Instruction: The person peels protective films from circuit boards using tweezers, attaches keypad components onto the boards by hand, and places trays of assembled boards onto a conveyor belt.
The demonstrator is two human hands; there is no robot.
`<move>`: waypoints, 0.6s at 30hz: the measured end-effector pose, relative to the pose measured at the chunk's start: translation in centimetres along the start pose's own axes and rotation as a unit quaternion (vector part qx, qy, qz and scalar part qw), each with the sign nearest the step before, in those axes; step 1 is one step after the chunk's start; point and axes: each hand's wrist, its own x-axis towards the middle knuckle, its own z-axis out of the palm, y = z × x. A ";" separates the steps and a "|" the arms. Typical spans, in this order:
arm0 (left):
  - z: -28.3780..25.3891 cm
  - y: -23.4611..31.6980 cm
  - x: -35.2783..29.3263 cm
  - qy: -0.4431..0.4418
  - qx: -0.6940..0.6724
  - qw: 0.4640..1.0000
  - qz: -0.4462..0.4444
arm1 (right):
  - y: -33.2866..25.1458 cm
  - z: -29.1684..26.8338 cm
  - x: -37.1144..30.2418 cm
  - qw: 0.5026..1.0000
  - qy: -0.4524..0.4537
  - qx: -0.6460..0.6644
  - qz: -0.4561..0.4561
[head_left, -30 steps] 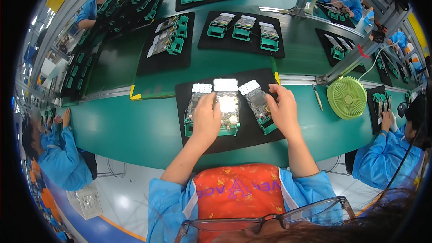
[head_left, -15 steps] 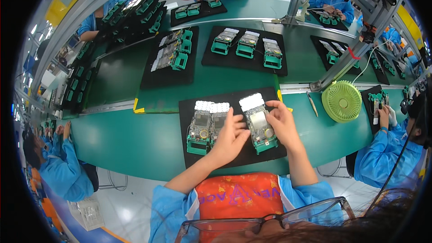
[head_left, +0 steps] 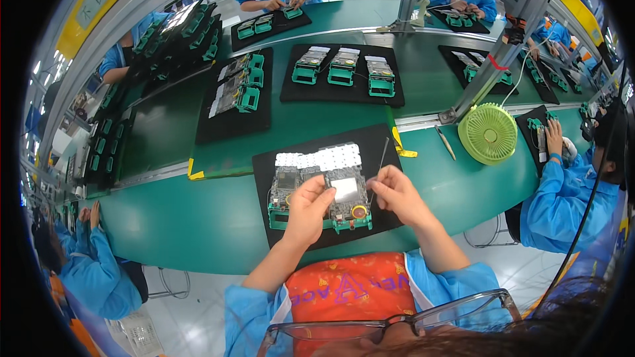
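A black mat [head_left: 380, 225] in front of me bears three circuit board assemblies with green plastic frames. The rightmost circuit board [head_left: 347, 189] has a silvery square, white pads at its far end and a round yellow-rimmed part near me. My left hand [head_left: 307, 210] pinches this board's left edge, with its fingers closed. At the right edge, my right hand [head_left: 399, 197] has thumb and fingertips together on a thin dark wire-like piece [head_left: 383, 157] that points away from me. Another circuit board [head_left: 283, 185] lies at the left; the middle one is mostly hidden by my left hand.
Beyond lie a mat [head_left: 397, 96] and another mat [head_left: 264, 109] with more boards. A green fan [head_left: 488, 133] and a pen-like tool [head_left: 445, 143] are to the right. A metal post [head_left: 477, 89] rises behind the fan. Co-workers sit around the table.
The rightmost board has shifted left against the others. My left hand has closed on its edge. My right hand has left the board's face and now pinches the thin dark piece. The view has shifted slightly.
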 end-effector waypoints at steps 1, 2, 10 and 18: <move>-0.2 -0.1 -0.2 -0.002 0.000 1.000 0.001 | -0.5 0.3 0.2 0.986 -0.001 0.168 0.017; -0.5 -0.1 -0.4 -0.012 0.030 0.999 -0.020 | -0.5 0.0 0.7 0.976 -0.008 0.217 -0.028; 0.3 0.4 -1.2 -0.002 0.115 0.992 0.048 | -3.2 1.7 -0.7 0.981 0.048 0.137 -0.130; 1.6 1.3 -1.8 -0.003 0.260 0.945 0.197 | -3.8 5.7 -1.6 0.939 0.104 -0.162 -0.286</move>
